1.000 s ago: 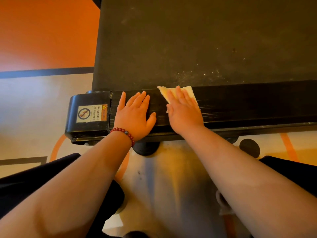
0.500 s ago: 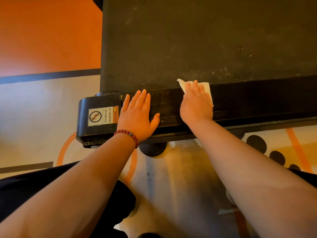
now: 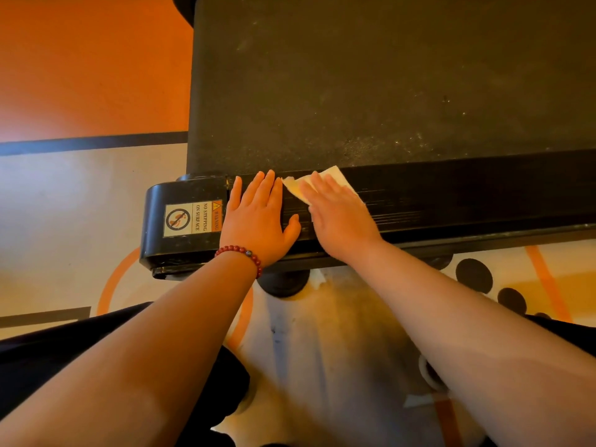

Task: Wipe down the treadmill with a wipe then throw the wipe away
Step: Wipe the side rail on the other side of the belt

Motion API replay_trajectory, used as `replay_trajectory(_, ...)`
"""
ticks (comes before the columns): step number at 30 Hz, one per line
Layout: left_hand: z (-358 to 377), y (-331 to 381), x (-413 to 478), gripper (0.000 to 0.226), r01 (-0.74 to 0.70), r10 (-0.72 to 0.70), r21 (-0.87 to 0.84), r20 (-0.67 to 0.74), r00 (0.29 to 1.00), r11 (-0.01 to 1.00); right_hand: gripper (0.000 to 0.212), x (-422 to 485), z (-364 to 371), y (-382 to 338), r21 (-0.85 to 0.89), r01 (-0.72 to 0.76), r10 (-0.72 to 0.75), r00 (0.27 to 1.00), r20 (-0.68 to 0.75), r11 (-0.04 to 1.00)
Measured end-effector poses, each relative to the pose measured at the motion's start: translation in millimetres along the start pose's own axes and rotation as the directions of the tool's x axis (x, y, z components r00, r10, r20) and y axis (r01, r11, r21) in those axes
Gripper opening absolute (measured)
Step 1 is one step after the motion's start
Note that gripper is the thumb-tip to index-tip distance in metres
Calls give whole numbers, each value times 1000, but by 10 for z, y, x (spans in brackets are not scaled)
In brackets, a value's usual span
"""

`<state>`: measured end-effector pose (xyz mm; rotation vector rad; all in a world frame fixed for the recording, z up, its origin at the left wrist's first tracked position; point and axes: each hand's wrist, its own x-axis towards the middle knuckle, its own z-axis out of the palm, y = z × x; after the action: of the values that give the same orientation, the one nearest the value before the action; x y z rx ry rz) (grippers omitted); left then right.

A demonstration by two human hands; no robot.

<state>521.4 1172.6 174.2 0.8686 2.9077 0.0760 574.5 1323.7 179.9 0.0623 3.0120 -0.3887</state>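
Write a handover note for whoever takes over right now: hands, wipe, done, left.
Left hand: flat on the treadmill's side rail beside the end cap, fingers straight, holding nothing.
Right hand: fingers straight, pressing the wipe flat on the same rail, just right of the left hand.
Done: streaks on the rail right of the wipe suggest that stretch is wiped.
Left: the belt shows dust specks, and the end cap with its warning sticker looks untouched. Then throw the wipe away. No bin is in view.
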Motion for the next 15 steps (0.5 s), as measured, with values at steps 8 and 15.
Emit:
replay_trajectory(8, -9, 12, -8, 71, 9, -9, 8, 5, 1000, 1000, 45, 156, -11, 175, -63, -407, 397, 909, -129, 911)
replay_trajectory(15, -36, 7, -21, 70, 1, -1, 1, 10, 1000, 1000, 49, 75, -66, 97, -34, -42, 43, 998, 45, 999)
